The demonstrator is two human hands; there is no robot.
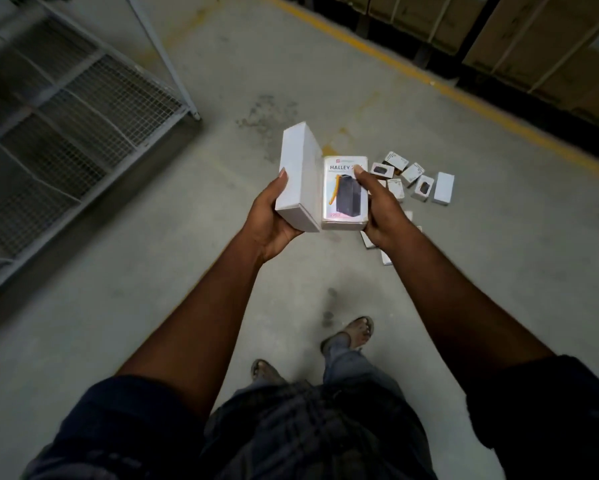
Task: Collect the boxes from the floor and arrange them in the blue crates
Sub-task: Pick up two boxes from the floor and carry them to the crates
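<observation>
My left hand [274,216] grips a plain white box [300,174] from below, thumb up along its left side. My right hand [379,206] holds a white box printed "HALLEY" [341,192] with a dark product picture, thumb across its top right corner. The two boxes touch side by side in front of me, above the floor. Several more small white boxes [415,180] lie scattered on the grey concrete floor just beyond and under my right hand. No blue crate is in view.
A grey wire-mesh metal rack [83,133] stands at the left. A yellow floor line [464,95] runs diagonally at the upper right, with large cardboard cartons [540,46] behind it. My sandalled feet [350,334] are below on the floor.
</observation>
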